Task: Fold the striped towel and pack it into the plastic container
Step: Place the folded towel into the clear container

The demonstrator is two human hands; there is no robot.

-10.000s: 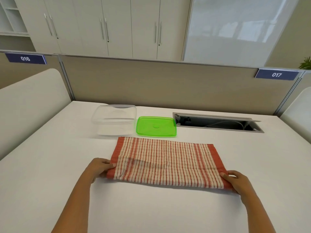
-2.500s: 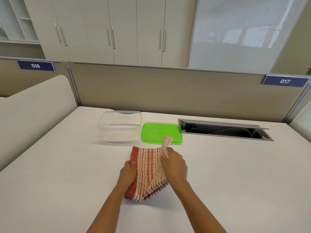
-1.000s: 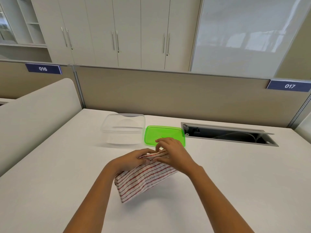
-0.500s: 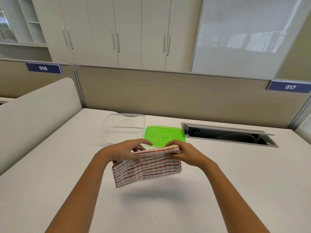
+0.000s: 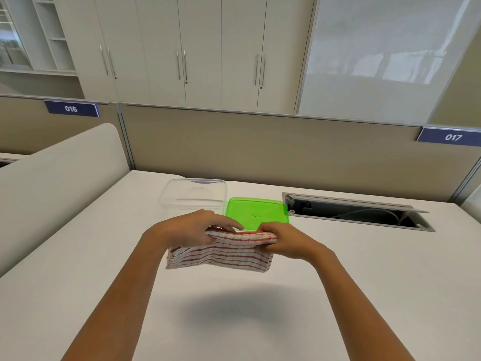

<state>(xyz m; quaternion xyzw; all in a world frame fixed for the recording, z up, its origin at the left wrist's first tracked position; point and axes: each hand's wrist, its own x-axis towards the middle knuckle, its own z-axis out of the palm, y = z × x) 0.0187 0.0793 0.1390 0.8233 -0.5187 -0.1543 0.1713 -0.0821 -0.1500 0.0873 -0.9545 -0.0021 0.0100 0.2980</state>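
Left hand (image 5: 191, 227) and right hand (image 5: 283, 239) pinch folded striped towel (image 5: 221, 254) aloft near clear plastic container (image 5: 194, 195); loose layers may unfold in transfer.

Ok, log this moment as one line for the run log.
stage: folded towel lifted | both hands: left hand, right hand grip red-striped white cloth towel | clear plastic container: empty, open | green plastic lid: on desk

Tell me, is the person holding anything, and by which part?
Yes: the folded striped towel, pinched along its top edge, left hand at one end, right hand at the other.
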